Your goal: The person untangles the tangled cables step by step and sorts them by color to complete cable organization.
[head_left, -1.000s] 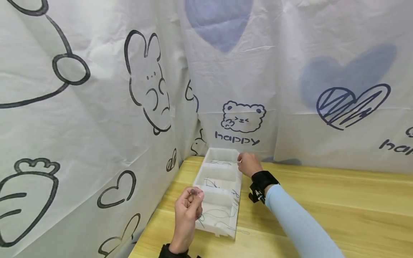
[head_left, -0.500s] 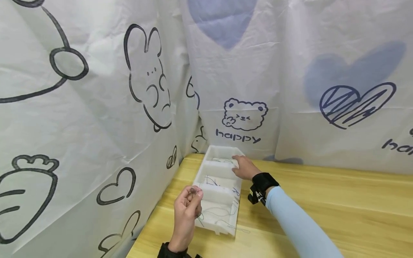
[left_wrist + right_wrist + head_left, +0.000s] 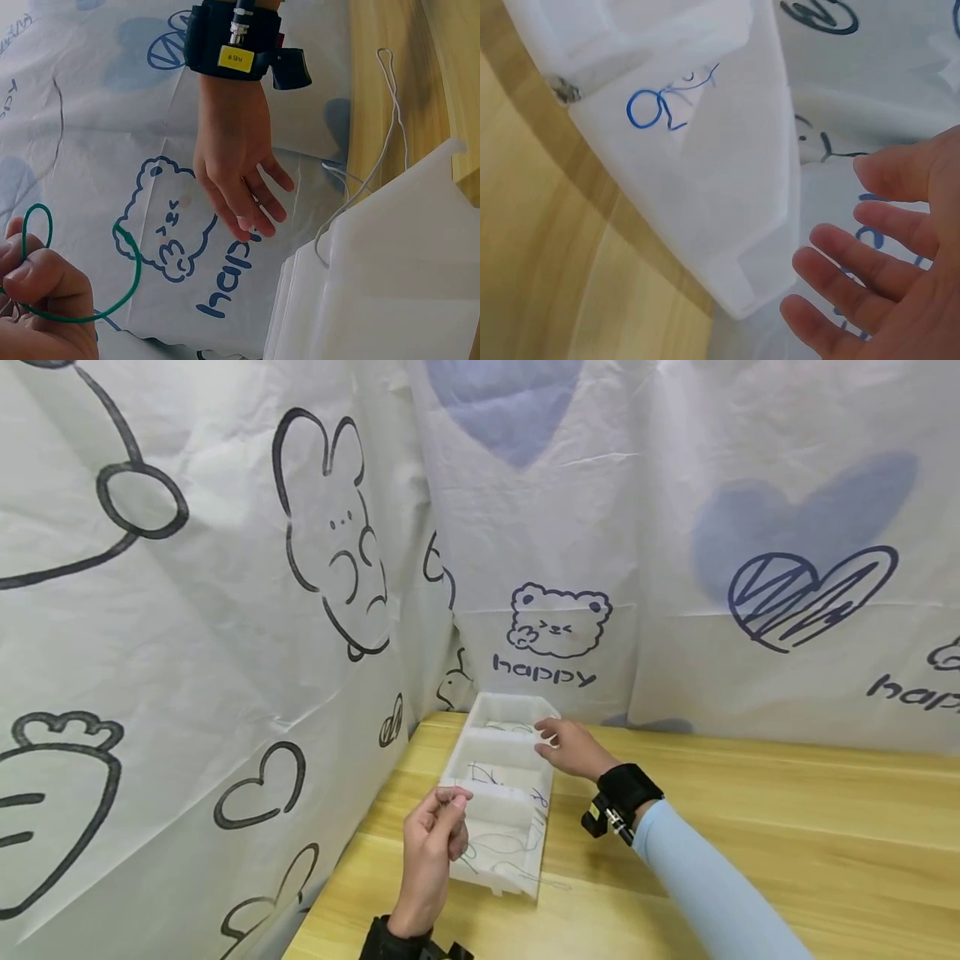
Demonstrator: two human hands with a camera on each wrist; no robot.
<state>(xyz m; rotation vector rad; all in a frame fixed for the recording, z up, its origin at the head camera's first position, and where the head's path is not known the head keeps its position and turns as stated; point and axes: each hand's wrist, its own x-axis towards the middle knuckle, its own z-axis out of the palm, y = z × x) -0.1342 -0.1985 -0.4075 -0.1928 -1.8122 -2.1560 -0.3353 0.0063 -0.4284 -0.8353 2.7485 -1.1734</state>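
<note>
In the head view, my left hand [image 3: 435,847] is raised beside the nearest compartment of a white three-part bin [image 3: 538,860]. The left wrist view shows its curled fingers and thumb pinching a green cord [image 3: 112,309], which forms loops. My right hand [image 3: 573,747] hovers at the bin's far right side, fingers parted and holding nothing, as the right wrist view also shows. Greenish cords [image 3: 517,727] lie in the far compartment. A blue cord [image 3: 643,109] hangs over the bin's side. A pale grey cord [image 3: 394,112] droops over the near end onto the table.
The bin stands on a yellow wood-grain table [image 3: 712,827]. White printed cloth [image 3: 555,527] hangs behind it and along the left side. Another dark blue cord [image 3: 483,772] lies in the middle compartment.
My right hand has let go of the thin pale cord at the far compartment, and its fingers have spread apart. My left hand keeps nearly the same place. The head view has shifted slightly.
</note>
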